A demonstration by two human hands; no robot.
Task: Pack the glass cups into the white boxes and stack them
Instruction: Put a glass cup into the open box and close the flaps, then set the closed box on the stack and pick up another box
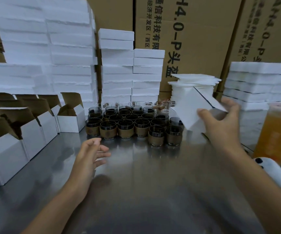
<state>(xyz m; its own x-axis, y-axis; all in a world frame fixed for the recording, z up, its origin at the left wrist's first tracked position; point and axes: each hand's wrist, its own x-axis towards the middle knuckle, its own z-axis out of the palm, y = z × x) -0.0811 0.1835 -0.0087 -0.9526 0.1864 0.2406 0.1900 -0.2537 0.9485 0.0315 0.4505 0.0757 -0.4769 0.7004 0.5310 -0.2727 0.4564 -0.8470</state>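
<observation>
1. Saw brown cartons [195, 39] walling the back, with tall white stacks [116, 73] in front of them; boxes or foam blocks, could not tell.
2. Found a steel table [144, 183] bearing everything, and a row of open white boxes [6, 149] along its left side with flaps up and insides too dark to read.
3. Found the glass cups [133, 123] massed upright at mid-table just before the stacks, packed side by side, each with a tan sleeve round its lower wall; not yet boxed.
4. Judged them fragile, smooth and fairly weighty. Best taken round the sleeved band, front row first, and lifted straight up to spare the neighbours.
5. Saw a white flat piece [198, 107] tilted above the cups' right edge; foam pad or folded box, could not tell. Judged it light and easily bent.
6. Saw the right hand [220, 127] pinching that piece, thumb on the near face and fingers curled behind.
7. Saw the left hand [90, 154] above bare table just short of the front cups, fingers loosely spread, holding nothing.
</observation>
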